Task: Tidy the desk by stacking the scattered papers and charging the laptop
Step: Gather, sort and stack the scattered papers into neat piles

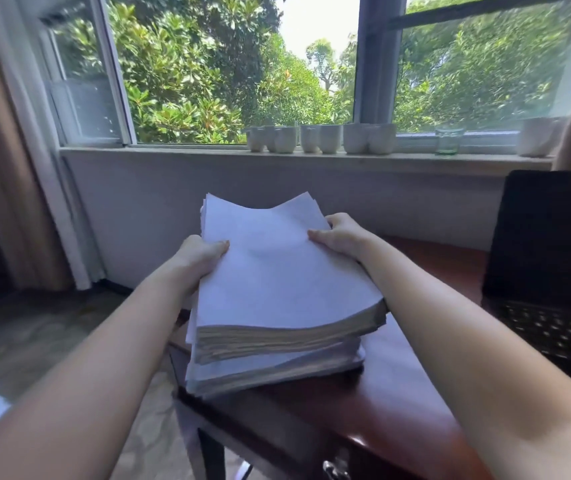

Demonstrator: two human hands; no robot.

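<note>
My left hand and right hand grip the paper stack, its long axis toward 12 o'clock. The table edge lies at 9, the laptop at 3.

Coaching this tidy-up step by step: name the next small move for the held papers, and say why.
Probably lower the bundle squarely onto the lower stack, then let go: the left hand and right hand grip its sides, and it sits skewed over that stack on the desk.
</note>
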